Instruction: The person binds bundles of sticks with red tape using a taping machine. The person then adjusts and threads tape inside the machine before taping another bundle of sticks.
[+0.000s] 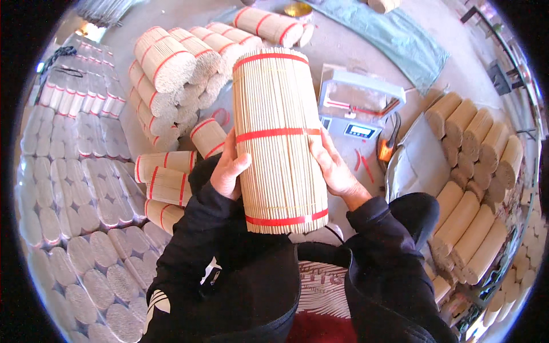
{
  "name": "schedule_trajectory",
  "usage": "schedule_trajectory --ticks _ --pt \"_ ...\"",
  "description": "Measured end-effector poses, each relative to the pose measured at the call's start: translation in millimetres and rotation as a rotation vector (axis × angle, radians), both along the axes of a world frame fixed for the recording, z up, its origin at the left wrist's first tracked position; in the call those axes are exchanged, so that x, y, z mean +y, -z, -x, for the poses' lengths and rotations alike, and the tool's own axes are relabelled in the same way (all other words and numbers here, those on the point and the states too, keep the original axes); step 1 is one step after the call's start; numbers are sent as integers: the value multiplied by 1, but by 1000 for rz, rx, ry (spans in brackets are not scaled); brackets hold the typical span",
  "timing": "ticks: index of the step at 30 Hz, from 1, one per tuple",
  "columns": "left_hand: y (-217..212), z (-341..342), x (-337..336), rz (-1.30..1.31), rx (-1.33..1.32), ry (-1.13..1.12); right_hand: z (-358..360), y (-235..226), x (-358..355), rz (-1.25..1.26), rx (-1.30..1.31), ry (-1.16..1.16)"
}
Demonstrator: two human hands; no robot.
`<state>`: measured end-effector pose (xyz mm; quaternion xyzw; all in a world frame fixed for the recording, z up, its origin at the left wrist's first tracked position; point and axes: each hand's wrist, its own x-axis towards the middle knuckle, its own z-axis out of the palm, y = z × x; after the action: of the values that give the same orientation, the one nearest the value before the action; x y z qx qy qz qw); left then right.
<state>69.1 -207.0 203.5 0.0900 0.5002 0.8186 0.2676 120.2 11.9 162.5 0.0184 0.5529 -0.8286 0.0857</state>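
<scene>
Both hands, left hand (229, 168) and right hand (334, 168), clamped on the middle of a fat stick bundle (278, 137) held upright over the lap, likely stiff and a bit heavy, beyond it a grey scale (359, 103) on the floor.

Single view: head-worn fisheye camera, looking steeply down over person's own chest and forearms. Black sleeves enter from lower edge. Very near: left hand (229, 168) and right hand (334, 166) around bundle of sticks (279, 140) at centre. Farther out: floor, digital scale (357, 103) far right. Straight lines bend toward dark circular rim. No second view to overlap.
</scene>
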Motion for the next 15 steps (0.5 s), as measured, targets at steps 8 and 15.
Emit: schedule_trajectory --ticks 8,15 --pt "0 8 -4 -19 50 26 -12 -72 -3 -338 255 79" --pt "4 16 -10 -45 54 16 -22 -111 -5 -458 340 92"
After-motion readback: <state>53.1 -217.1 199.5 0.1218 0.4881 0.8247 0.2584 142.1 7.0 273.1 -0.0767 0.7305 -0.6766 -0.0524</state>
